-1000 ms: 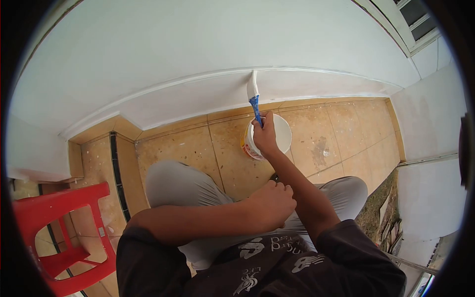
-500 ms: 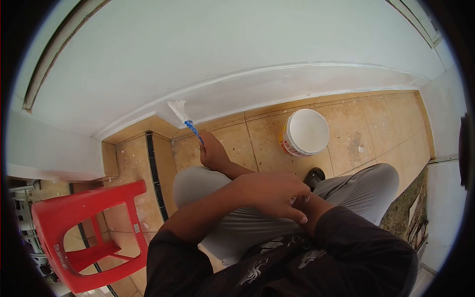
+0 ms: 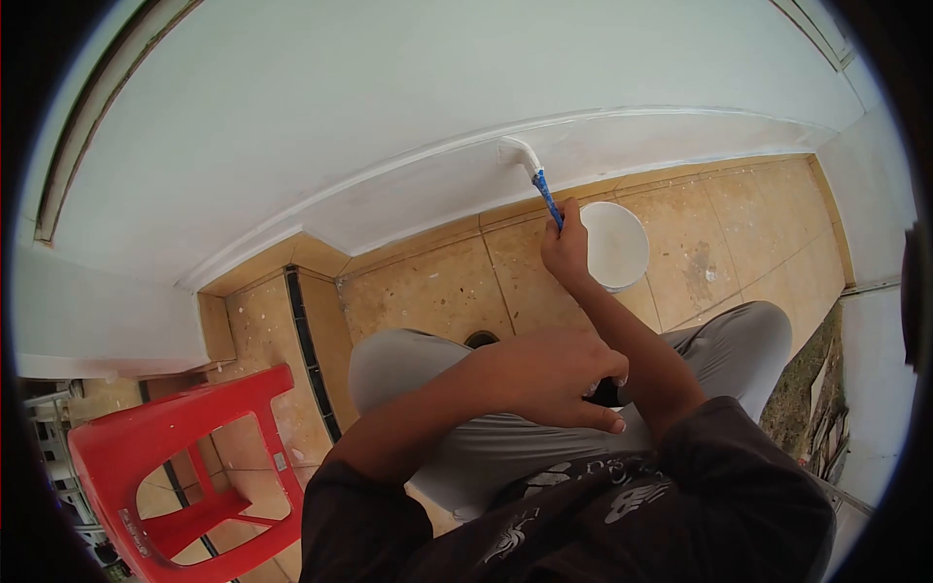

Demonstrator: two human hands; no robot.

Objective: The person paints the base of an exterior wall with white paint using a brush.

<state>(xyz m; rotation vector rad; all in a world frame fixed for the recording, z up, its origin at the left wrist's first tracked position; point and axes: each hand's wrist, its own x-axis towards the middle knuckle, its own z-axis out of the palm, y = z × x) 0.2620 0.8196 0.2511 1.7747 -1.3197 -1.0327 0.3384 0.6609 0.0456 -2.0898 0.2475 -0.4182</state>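
Observation:
My right hand [image 3: 565, 247] is closed around the blue handle of a paintbrush [image 3: 547, 197]. Its white-coated bristles bend against the low, pale wall section [image 3: 418, 194] just under a raised ledge. Directly beside this hand, a bucket [image 3: 617, 251] of white paint stands on the tiles, its left rim partly hidden by my fingers. My left hand [image 3: 569, 374] hangs above my lap near my right forearm, thumb apart from loosely curled fingers, with nothing visible held; a small pale spot shows at its fingers.
A red plastic stool [image 3: 194, 418] stands at the lower left beside a step with a dark edge strip [image 3: 309, 350]. Tan floor tiles [image 3: 418, 282] carry paint specks. Rough ground with debris [image 3: 812, 408] lies at the right.
My right hand has carried the brush to the right along the low wall, from near the step corner to beside the bucket. My left hand stays over my lap.

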